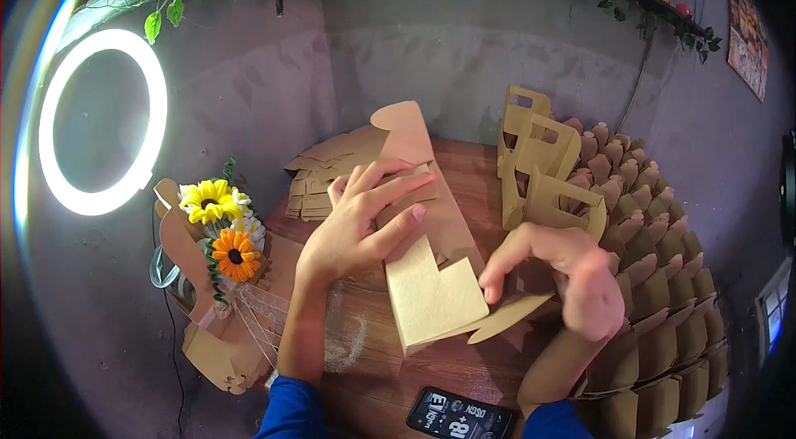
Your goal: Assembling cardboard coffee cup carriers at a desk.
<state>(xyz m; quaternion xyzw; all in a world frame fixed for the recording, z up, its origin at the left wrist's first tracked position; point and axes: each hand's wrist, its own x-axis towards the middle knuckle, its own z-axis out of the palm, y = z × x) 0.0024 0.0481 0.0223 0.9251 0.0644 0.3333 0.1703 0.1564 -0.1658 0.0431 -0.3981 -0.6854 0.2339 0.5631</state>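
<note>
I saw a flat kraft cardboard box blank [427, 273] lying mid-table: my left hand [356, 227] pressed flat on its far part, my right hand [572, 273] pinching its near-right flap.

Tan kraft card [431, 273] and stacked tan boxes [655, 273] sit on a reddish-brown wood-grain tabletop [464, 165], with yellow and orange flowers [222, 227] at its left edge and blue sleeves [292, 410] at its near edge.
</note>
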